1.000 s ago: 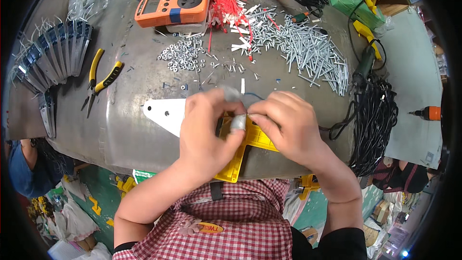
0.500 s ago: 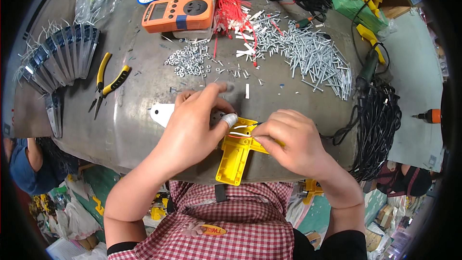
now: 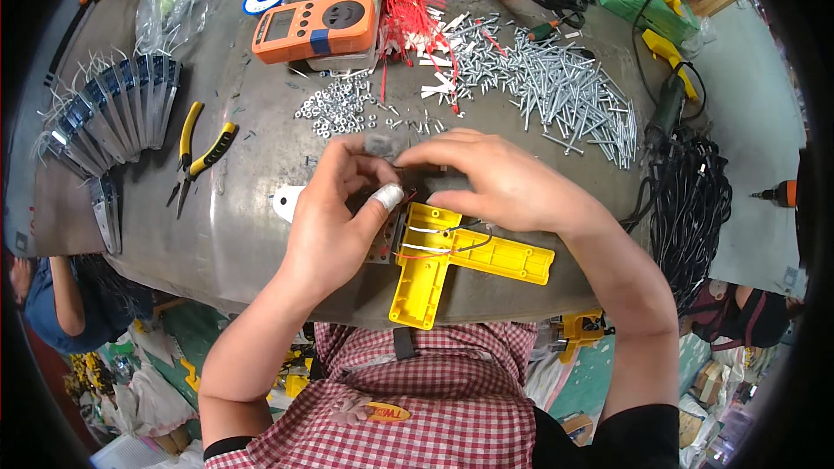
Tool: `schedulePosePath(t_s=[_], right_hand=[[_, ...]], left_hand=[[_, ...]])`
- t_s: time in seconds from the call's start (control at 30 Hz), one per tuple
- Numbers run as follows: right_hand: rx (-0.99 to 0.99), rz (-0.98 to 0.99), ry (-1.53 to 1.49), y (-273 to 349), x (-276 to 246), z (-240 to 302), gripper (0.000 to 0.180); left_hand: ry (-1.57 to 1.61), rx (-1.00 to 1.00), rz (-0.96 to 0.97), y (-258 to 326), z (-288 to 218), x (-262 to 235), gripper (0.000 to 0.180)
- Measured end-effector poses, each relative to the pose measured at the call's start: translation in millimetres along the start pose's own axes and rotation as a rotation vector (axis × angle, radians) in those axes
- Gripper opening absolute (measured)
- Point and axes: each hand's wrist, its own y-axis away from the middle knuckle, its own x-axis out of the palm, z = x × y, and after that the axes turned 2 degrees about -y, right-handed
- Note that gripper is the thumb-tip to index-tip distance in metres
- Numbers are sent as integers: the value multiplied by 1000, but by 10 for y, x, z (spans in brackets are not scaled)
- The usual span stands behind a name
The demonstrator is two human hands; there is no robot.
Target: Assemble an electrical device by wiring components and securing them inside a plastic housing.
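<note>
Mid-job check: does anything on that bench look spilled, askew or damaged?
Nothing looks plainly damaged. The screws and nuts could pass for spilled: they lie in loose heaps right on the bench, with strays scattered between. Also slightly untidy, wires loop loosely across the open yellow housing.

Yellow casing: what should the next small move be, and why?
Probably lower the right hand to tuck the black wire into the yellow casing: the wire loops loosely over it, and neither hand is pressing that loop down.
</note>
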Motion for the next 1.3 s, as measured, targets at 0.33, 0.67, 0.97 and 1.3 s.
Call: schedulePosePath(t_s=[0.33,0.67,0.97,1.3], right_hand=[[114,114,22,-55,-48,172,16],[225,41,2,291,-196,466,28],[215,-97,-39,356,-136,570,30],[159,-64,44,369,-91,519,15]], left_hand=[[-435,260,-50,85,-62,11,33],[-390,382,-32,157,-162,52,20],[-561,390,5,217,-192,61,22],[-565,396,82,207,-122,-15,42]])
